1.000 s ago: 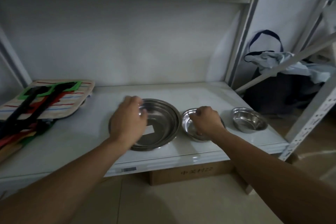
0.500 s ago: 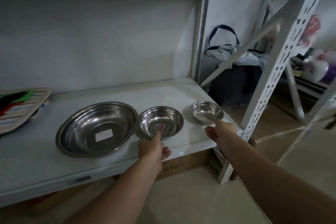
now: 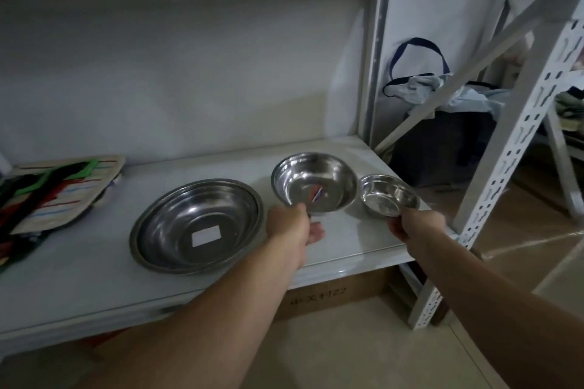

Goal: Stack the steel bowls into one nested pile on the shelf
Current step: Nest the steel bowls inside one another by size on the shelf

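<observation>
Three steel bowls are on or over the white shelf (image 3: 79, 278). The large bowl (image 3: 196, 224), with a white label inside, rests flat at the middle. My left hand (image 3: 292, 224) grips the near rim of the medium bowl (image 3: 314, 181), which is lifted and tilted toward me above the shelf. My right hand (image 3: 414, 226) holds the near rim of the small bowl (image 3: 390, 196), also raised off the shelf near its right end. The two held bowls sit side by side, almost touching.
A striped cloth bag (image 3: 53, 189) with green, red and black straps lies at the shelf's left. A perforated white upright (image 3: 505, 167) stands at the right, with a dark bag (image 3: 448, 136) behind it. A cardboard box (image 3: 331, 297) sits under the shelf.
Both hands have closed on bowl rims and lifted: the left raised and tilted the medium bowl, the right picked up the small bowl. The camera swung back left a little.
</observation>
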